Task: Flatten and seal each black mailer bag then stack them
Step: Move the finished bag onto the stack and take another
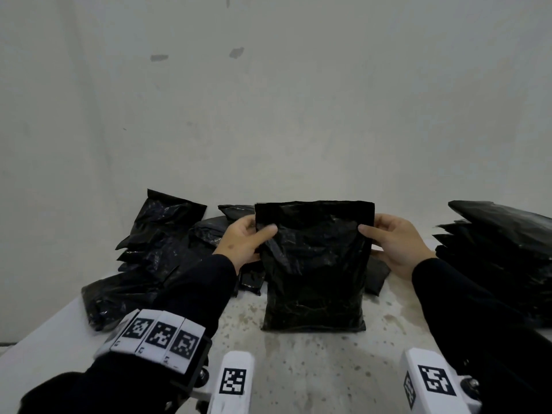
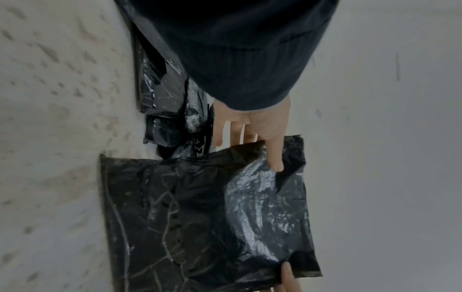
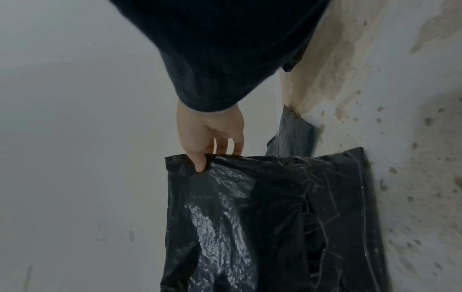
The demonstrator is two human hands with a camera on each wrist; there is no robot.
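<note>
Between my hands I see the bag (image 1: 313, 264): thin black plastic, glossy and crinkled. Under them the table (image 1: 298, 369) looks matt, pale and speckled; my sleeves (image 1: 194, 282) are dark knit cloth.

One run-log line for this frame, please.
crinkled black plastic mailer bag upright on table | left hand pinches top-left | right hand pinches top-right

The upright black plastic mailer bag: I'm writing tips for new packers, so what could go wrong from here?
1. The upright black plastic mailer bag is pinched only near its top corners by the left hand and right hand; its bulging lower part may tip sideways.
2. Its film is creased, so the seal could end up wrinkled.
3. The loose heap of black bags sits close behind and could get knocked.
</note>
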